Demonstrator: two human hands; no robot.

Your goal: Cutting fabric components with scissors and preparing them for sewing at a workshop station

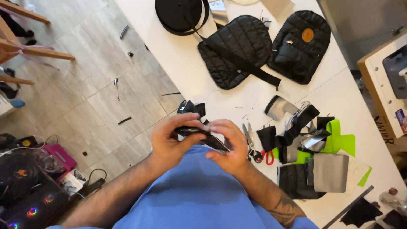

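My left hand [169, 142] and right hand [229, 146] pinch the black strap piece [199, 135] tight with their fingers. I should hold it flat above the white surface [182, 63].

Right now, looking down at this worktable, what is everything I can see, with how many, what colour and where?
black strap piece: one, black, held in both hands at the table's near edge
quilted bag panels: two, black, far part of the table, side by side; the right one bears a round tan patch
webbing roll: one, black, far edge, its strap running across the left panel
scissors: one pair, red handles, right of the hands
fabric scraps: a pile, black, grey and bright green, right side of the table
table: one, white
floor: grey wood-look tiles, left, with small dark offcuts
left hand: one, fingers pinching the strap piece
right hand: one, fingers pinching the same piece
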